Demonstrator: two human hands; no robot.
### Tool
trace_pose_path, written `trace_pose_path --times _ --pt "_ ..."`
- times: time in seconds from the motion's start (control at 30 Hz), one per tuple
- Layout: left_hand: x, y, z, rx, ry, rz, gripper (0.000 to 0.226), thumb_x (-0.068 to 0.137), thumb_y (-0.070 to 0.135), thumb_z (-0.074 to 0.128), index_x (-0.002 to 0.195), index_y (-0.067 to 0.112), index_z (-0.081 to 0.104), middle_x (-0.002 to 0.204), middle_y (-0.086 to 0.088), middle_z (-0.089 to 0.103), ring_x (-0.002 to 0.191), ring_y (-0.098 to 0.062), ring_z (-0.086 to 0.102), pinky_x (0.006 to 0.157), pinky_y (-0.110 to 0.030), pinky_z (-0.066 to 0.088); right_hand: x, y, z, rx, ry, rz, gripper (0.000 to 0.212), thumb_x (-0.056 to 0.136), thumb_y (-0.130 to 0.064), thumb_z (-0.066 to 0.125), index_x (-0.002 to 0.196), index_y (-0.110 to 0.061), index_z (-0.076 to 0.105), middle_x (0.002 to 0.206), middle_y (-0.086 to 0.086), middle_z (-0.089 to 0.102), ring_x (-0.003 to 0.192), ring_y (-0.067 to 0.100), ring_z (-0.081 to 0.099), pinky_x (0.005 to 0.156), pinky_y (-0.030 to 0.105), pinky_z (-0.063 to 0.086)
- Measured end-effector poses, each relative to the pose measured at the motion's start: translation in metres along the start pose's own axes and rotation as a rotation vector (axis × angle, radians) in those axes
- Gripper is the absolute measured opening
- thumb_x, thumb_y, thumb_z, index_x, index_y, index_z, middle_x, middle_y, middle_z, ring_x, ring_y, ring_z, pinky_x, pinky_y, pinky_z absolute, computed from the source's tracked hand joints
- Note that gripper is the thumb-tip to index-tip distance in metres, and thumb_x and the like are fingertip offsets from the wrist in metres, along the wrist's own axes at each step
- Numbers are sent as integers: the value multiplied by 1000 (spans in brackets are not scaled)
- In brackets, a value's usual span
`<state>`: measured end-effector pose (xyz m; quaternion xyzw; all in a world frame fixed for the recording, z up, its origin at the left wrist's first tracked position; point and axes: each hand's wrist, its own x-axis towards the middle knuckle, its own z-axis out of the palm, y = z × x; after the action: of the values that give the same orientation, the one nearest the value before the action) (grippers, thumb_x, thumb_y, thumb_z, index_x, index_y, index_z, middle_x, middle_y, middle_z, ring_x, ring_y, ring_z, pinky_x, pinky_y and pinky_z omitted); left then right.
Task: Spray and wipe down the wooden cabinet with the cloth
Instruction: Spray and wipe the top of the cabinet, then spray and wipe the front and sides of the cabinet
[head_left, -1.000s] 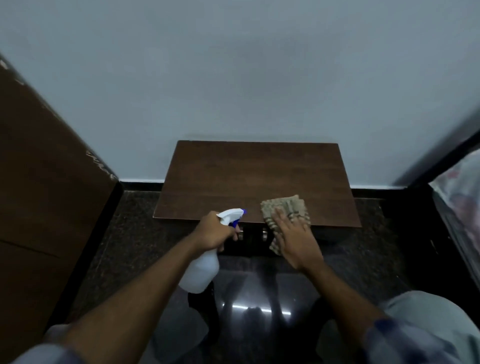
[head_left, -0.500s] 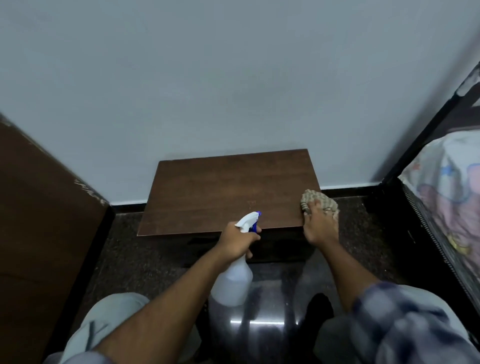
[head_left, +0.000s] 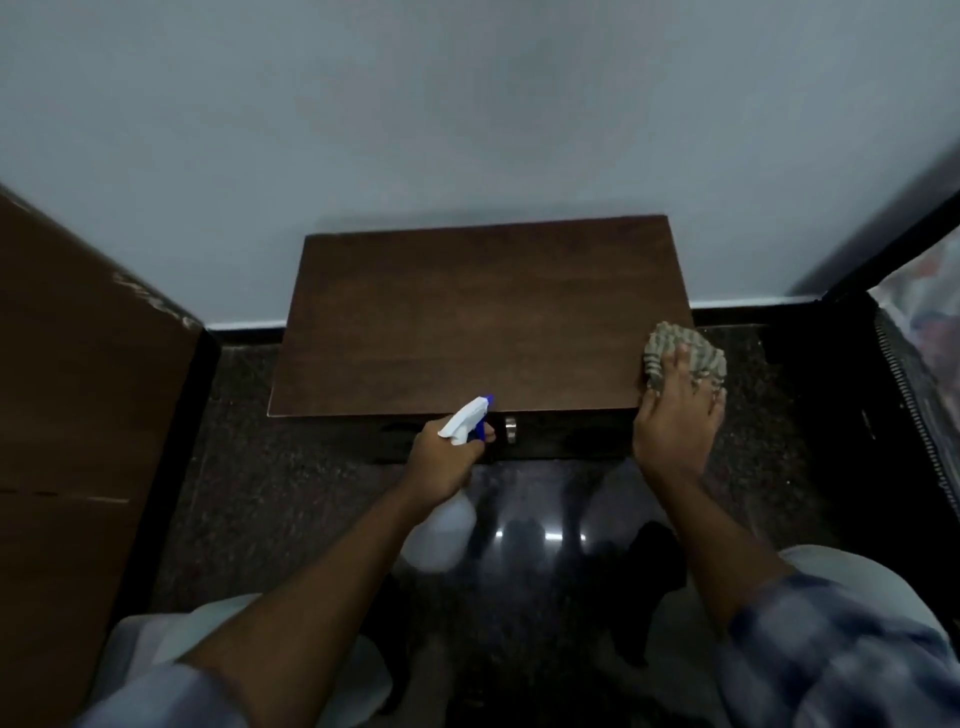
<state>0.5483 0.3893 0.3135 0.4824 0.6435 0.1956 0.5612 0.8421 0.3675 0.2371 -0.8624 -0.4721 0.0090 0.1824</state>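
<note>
There is one view only, from the camera on my head, looking steeply forward and down. It faces the grey wall (head_left: 467, 114), with the wooden cabinet (head_left: 478, 317) at mid-frame, near, at arm's reach. My forearms enter from the bottom edge. The wide lens bends the dark floor (head_left: 291, 488) and the frame's sides.

This looks like a bedroom in a home. A low wooden cabinet (head_left: 483, 317) stands against a plain painted wall (head_left: 467, 114) on a dark polished stone floor (head_left: 291, 493), and a bed (head_left: 919, 332) with a patterned sheet and a dark frame sits at the right. A tall wooden wardrobe or door panel (head_left: 78, 415) fills the left edge.
</note>
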Motion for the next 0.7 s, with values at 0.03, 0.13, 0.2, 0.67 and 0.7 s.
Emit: trace_pose_path --times 0.03,0.13,0.2,0.67,0.7 --pt "0 0 -1 -11 4 -1 28 89 -4 62 110 8 77 94 -6 78 63 -4 65 57 -22 50 0 -1 -1 -5 -6 11 57 98 -24 51 153 -18 37 161 2 32 137 38 39 118 56 20" --pt "-1 -5 -8 -25 38 -18 33 87 -4 63 114 9 77 97 -4 80 67 -6 67 61 -24 49 -2 -10 -6 -14 -33 42 56 99 -22 50 153 -17 36 162 4 29 137 40 38 118 59 19" --pt "0 -11 -13 -39 45 -34 32 86 -3 64 111 11 78 97 -5 80 73 -14 69 64 -28 50 -12 -29 -10 5 -51 36 55 99 -20 49 152 -12 36 161 10 31 135 43 39 118 59 20" --pt "-27 -47 1 106 47 121 30 86 -3 62 106 12 79 99 -3 80 83 -12 70 71 -22 52 -147 -118 3 1357 -44 630 37 108 -25 39 141 -14 50 127 3 63 112 17 62 91 14 48" --pt "-34 -46 3 115 48 108 27 85 -2 62 101 10 80 95 -4 80 77 -12 69 68 -21 52 -150 -111 8 1559 -94 811 38 107 -28 39 140 -13 51 129 9 63 112 21 64 93 25 53"
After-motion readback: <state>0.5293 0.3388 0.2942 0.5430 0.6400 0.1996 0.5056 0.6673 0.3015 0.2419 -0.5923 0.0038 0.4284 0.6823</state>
